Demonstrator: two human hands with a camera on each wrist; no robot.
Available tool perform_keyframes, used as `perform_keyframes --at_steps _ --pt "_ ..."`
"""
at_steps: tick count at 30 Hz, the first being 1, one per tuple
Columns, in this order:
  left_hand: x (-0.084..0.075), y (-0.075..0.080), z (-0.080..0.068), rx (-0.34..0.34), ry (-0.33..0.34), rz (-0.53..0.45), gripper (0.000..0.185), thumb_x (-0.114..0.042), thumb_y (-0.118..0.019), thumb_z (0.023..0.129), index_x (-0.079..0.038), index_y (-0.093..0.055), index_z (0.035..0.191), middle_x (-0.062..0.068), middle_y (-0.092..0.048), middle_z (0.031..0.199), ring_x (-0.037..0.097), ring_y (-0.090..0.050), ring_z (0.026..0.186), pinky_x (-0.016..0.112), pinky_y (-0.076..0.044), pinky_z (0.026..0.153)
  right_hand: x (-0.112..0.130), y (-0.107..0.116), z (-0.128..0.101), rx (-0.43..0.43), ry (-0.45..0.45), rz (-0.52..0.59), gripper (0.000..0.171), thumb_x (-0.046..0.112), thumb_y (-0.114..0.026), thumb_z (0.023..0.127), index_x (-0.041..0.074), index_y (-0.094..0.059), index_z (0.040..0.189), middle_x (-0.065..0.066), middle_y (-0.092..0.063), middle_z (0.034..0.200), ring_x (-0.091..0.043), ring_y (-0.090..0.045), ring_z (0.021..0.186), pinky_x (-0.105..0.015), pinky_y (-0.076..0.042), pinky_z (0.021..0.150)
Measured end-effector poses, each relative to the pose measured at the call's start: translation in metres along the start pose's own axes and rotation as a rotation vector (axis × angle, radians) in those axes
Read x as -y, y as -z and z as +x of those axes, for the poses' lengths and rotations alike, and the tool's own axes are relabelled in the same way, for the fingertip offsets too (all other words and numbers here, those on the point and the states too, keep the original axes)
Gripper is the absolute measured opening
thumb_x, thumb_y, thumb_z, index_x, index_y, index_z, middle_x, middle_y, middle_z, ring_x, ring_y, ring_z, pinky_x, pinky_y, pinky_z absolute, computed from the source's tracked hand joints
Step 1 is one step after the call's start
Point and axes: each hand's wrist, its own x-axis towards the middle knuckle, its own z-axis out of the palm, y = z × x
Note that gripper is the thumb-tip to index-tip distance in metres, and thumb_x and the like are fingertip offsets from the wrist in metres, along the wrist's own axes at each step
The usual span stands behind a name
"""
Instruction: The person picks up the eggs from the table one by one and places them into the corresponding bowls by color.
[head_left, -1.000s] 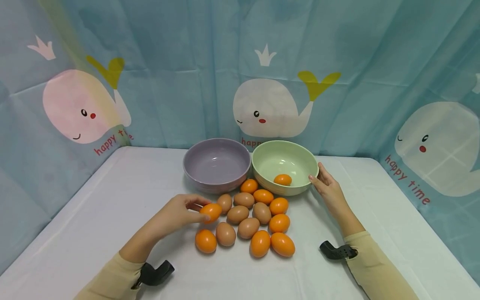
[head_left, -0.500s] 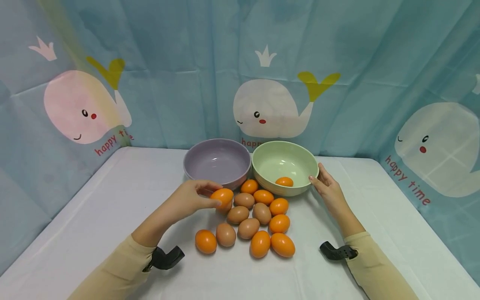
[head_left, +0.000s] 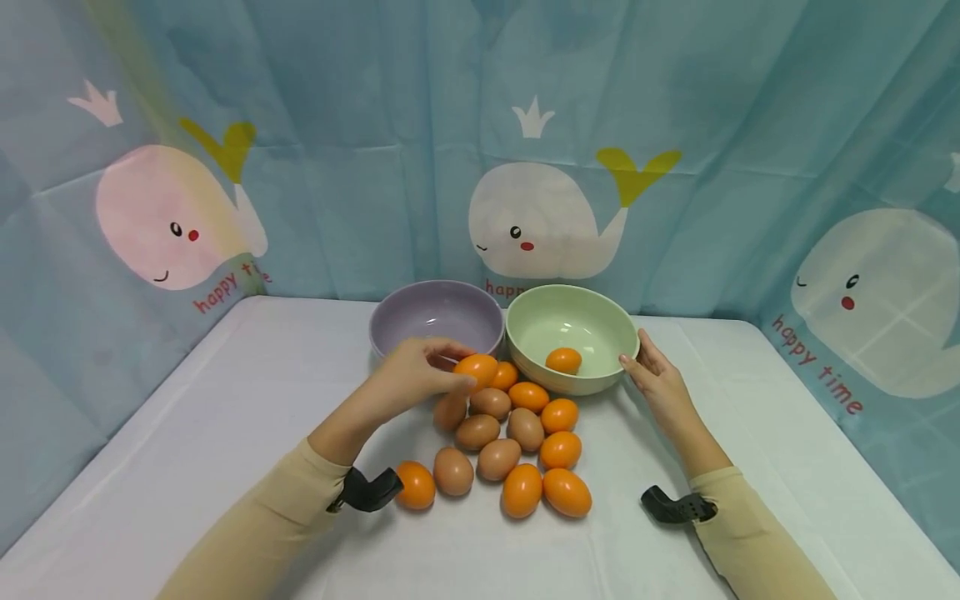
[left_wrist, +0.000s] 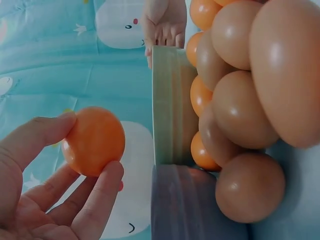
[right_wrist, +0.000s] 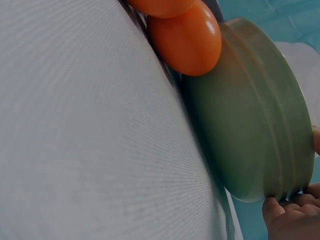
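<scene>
Left hand (head_left: 405, 382) shifts up and right since earlier, pinching an orange egg (head_left: 477, 371) aloft near the purple bowl (head_left: 431, 308); right hand (head_left: 663, 390) holds the green bowl (head_left: 573, 321) by its rim. Egg looks light, stiff, slippery: pinch mid-body.

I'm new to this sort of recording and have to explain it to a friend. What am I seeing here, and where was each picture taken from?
There is no machine: these are a person's bare left hand and right hand. The wide picture comes from a camera on the head. The two close ones come from wrist cameras, so the scene looks tipped sideways. On the white cloth are a purple bowl, a green bowl, orange eggs and brown eggs. The left hand pinches one raised egg, an orange one; the right hand holds the side of the green bowl, inside which lies a single orange egg.
</scene>
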Motion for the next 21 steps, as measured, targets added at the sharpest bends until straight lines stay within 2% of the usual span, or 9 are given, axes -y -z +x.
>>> perform_keyframes --at_steps 6,10,17,21 --pt "-0.009 -0.006 0.017 0.002 -0.024 -0.023 0.04 -0.028 -0.081 0.081 -0.018 -0.071 0.119 0.005 -0.071 0.12 0.02 -0.067 0.107 0.032 -0.057 0.088 -0.001 0.001 0.0 0.0 0.012 0.002 0.08 0.026 -0.054 0.103 0.01 0.001 0.159 -0.005 0.002 0.167 -0.022 -0.002 0.155 -0.04 -0.016 0.123" --pt "-0.014 -0.008 0.026 0.003 -0.004 -0.057 0.04 -0.028 -0.079 0.083 -0.018 -0.071 0.12 0.004 -0.069 0.124 0.02 -0.067 0.107 0.033 -0.058 0.088 -0.001 0.001 -0.001 0.003 0.009 0.002 0.08 0.026 -0.054 0.103 0.011 0.001 0.159 -0.005 0.002 0.167 -0.022 -0.002 0.155 -0.04 -0.016 0.123" --pt "-0.022 -0.014 0.041 -0.016 0.009 -0.038 0.04 -0.031 -0.079 0.083 -0.021 -0.071 0.12 0.001 -0.069 0.121 0.019 -0.066 0.108 0.034 -0.056 0.093 0.0 0.001 -0.001 0.0 0.001 0.008 0.079 0.025 -0.054 0.104 0.013 0.001 0.16 -0.004 0.003 0.167 -0.021 -0.001 0.155 -0.039 -0.015 0.123" --pt "-0.027 -0.017 0.051 -0.01 -0.003 -0.07 0.041 -0.029 -0.08 0.082 -0.018 -0.07 0.12 0.002 -0.068 0.12 0.02 -0.065 0.109 0.034 -0.056 0.093 -0.001 0.001 -0.001 0.002 0.0 0.021 0.079 0.024 -0.054 0.103 0.014 0.001 0.159 -0.004 0.003 0.167 -0.021 -0.001 0.155 -0.039 -0.015 0.123"
